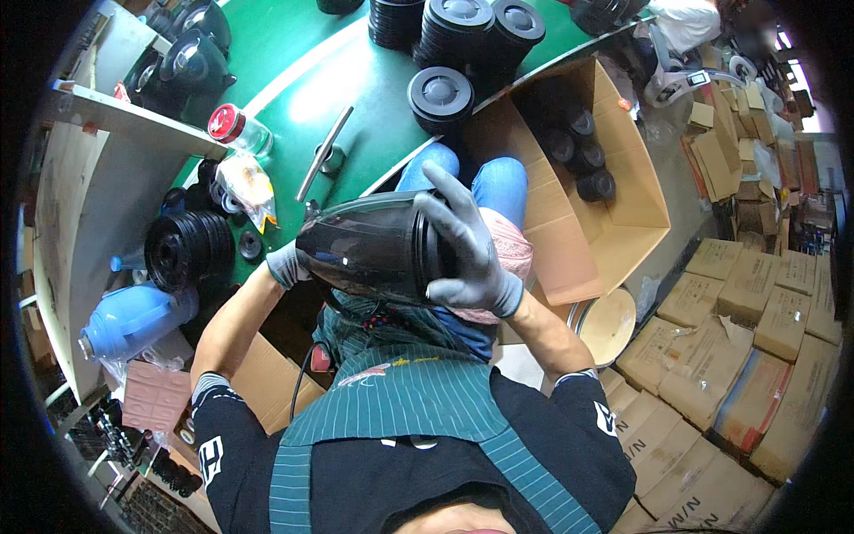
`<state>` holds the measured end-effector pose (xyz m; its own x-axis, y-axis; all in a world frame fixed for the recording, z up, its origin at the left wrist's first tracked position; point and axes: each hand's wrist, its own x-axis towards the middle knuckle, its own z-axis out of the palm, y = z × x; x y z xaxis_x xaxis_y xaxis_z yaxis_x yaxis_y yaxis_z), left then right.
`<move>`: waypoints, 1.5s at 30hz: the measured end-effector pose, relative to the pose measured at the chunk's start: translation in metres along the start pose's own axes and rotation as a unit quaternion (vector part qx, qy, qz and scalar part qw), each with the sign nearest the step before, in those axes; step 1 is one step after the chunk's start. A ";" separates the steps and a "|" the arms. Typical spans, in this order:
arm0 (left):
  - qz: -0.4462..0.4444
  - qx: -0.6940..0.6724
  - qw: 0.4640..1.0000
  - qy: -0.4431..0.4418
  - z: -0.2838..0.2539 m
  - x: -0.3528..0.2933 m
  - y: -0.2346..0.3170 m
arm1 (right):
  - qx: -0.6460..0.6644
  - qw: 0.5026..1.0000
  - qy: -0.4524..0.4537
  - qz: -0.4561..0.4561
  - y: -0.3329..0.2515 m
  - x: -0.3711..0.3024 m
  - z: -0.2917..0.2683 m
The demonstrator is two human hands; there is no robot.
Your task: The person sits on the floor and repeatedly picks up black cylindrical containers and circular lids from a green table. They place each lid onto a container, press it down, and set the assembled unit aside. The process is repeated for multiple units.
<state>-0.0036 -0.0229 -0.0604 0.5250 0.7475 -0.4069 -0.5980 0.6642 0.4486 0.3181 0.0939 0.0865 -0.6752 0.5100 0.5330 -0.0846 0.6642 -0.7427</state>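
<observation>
A glossy, dark see-through blender jar (360,245) lies on its side above my lap. At its narrow left end my left hand (287,265), in a grey glove, holds it; most of those fingers are hidden behind the jar. A round black lid (433,249) sits at the wide right end. My right hand (476,249), gloved as well, grips that lid from the right, with the thumb low and the fingers bent over the upper rim. On the green table just beyond stands a metal post with a long crossbar (325,153).
Stacks of black lids (441,93) stand at the table's far side. Right of my knees, an open carton (623,209) holds several dark round parts. On the left are a red-capped jar (240,129), stacked black rings (189,249) and a blue bottle (133,319). Cartons (712,356) fill the right.
</observation>
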 end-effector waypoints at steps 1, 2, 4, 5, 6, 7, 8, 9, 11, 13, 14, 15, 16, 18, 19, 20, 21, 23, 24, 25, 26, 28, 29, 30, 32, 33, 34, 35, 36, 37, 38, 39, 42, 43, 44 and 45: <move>-0.020 0.021 1.000 -0.011 0.013 0.004 0.003 | -0.015 1.000 -0.010 -0.024 -0.002 0.006 -0.003; -0.040 0.042 0.998 -0.022 0.023 0.006 0.007 | -0.020 0.999 -0.020 -0.039 -0.002 0.011 -0.006; -0.018 0.110 0.992 -0.051 0.051 -0.001 0.018 | -0.024 0.997 -0.041 -0.067 -0.004 0.017 -0.010; -0.004 0.129 0.990 -0.066 0.067 0.001 0.025 | -0.033 0.995 -0.052 -0.080 -0.005 0.020 -0.013; 0.004 0.171 0.983 -0.070 0.076 0.003 0.025 | -0.020 0.992 -0.065 -0.103 -0.003 0.026 -0.014; 0.014 0.203 0.977 -0.072 0.079 0.006 0.021 | -0.032 0.988 -0.100 -0.118 -0.008 0.032 -0.018; 0.023 0.217 0.973 -0.072 0.081 0.008 0.015 | -0.044 0.981 -0.133 -0.132 -0.012 0.036 -0.023; 0.030 0.225 0.971 -0.071 0.082 0.011 0.013 | -0.038 0.982 -0.129 -0.135 -0.010 0.037 -0.024; 0.031 0.117 0.990 -0.076 0.072 0.017 0.006 | -0.013 0.986 -0.108 -0.125 0.001 0.035 -0.021; 0.134 0.355 0.919 -0.105 0.064 0.016 0.009 | -0.014 0.991 -0.109 -0.081 0.012 0.037 -0.026; 0.162 0.397 0.898 -0.099 0.058 0.016 0.009 | -0.059 0.990 -0.105 -0.069 0.019 0.033 -0.030; 0.169 0.377 0.908 -0.076 0.047 0.012 0.011 | -0.042 0.993 -0.108 -0.012 0.020 0.030 -0.031; 0.169 0.347 0.921 -0.058 0.034 0.010 0.014 | -0.028 0.992 -0.111 0.047 0.017 0.028 -0.032; 0.155 0.260 0.953 -0.013 -0.001 0.004 0.011 | 0.181 0.969 -0.063 0.156 0.005 0.022 -0.030; 0.148 0.210 0.967 0.008 -0.021 0.002 0.009 | 0.163 0.969 -0.023 0.182 0.005 0.020 -0.027; 0.165 0.154 0.974 -0.005 -0.028 0.001 0.008 | 0.148 0.967 0.017 0.207 0.004 0.018 -0.024; 0.189 0.129 0.973 0.001 -0.032 0.003 0.004 | 0.201 0.944 0.040 0.258 -0.005 0.021 -0.020; 0.246 0.111 0.962 0.029 -0.040 0.010 -0.011 | 0.242 0.921 0.095 0.292 -0.016 0.024 -0.015; 0.265 0.131 0.952 0.079 -0.038 0.014 -0.019 | 0.231 0.924 0.120 0.279 -0.017 0.022 -0.013; 0.279 0.149 0.939 0.131 -0.034 0.016 -0.029 | 0.129 0.953 0.102 0.253 -0.016 0.018 -0.012; 0.265 0.221 0.929 0.131 -0.035 0.010 -0.030 | 0.088 0.969 0.096 0.210 -0.016 0.012 -0.010; 0.213 0.272 0.933 0.099 -0.013 -0.002 -0.016 | 0.081 0.977 0.095 0.174 -0.026 0.006 -0.009; 0.176 0.257 0.948 0.065 -0.034 0.001 -0.016 | 0.031 0.988 0.074 0.131 -0.025 0.002 -0.011; 0.106 0.112 0.986 0.059 -0.028 0.002 -0.013 | -0.007 0.994 0.060 0.091 -0.021 0.002 -0.012; -0.035 -0.177 0.983 0.041 0.000 0.011 0.003 | -0.015 0.998 0.040 0.036 -0.018 -0.002 -0.015; -0.015 0.010 1.000 -0.001 0.026 0.012 0.010 | 0.007 0.999 0.041 0.027 -0.022 0.000 -0.017; 0.007 0.196 0.979 -0.046 0.057 0.013 0.017 | -0.033 0.999 0.032 -0.020 -0.031 0.010 -0.020; 0.044 0.235 0.968 -0.074 0.066 0.011 0.004 | -0.042 0.998 -0.018 -0.053 -0.048 0.027 -0.024; 0.086 0.269 0.954 -0.101 0.074 0.011 -0.011 | -0.051 0.993 -0.069 -0.086 -0.061 0.039 -0.025; 0.124 0.302 0.936 -0.130 0.083 0.014 -0.020 | -0.051 0.990 -0.083 -0.103 -0.064 0.044 -0.026; 0.145 0.414 0.888 -0.139 0.087 0.011 -0.013 | -0.051 0.987 -0.096 -0.121 -0.063 0.046 -0.026; 0.169 0.519 0.825 -0.146 0.093 0.007 -0.004 | -0.072 0.981 -0.091 -0.158 -0.054 0.048 -0.031; 0.160 0.419 0.894 0.001 0.058 -0.004 0.010 | 0.019 0.998 0.018 -0.049 -0.023 0.042 -0.042; 0.224 0.442 0.863 0.099 0.075 -0.007 0.023 | 0.115 0.989 0.041 0.084 -0.014 0.035 -0.032; 0.293 0.500 0.793 0.190 0.101 -0.009 0.038 | 0.239 0.941 0.100 0.218 -0.004 0.028 -0.022; 0.344 0.552 0.717 0.253 0.123 -0.013 0.057 | 0.341 0.864 0.183 0.322 0.003 0.023 -0.013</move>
<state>0.0299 0.0060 0.0689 -0.1172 0.9879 0.1012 0.3793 -0.0497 0.9239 0.3116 0.1146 0.1018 -0.4769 0.8754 -0.0791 -0.2739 -0.2335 -0.9330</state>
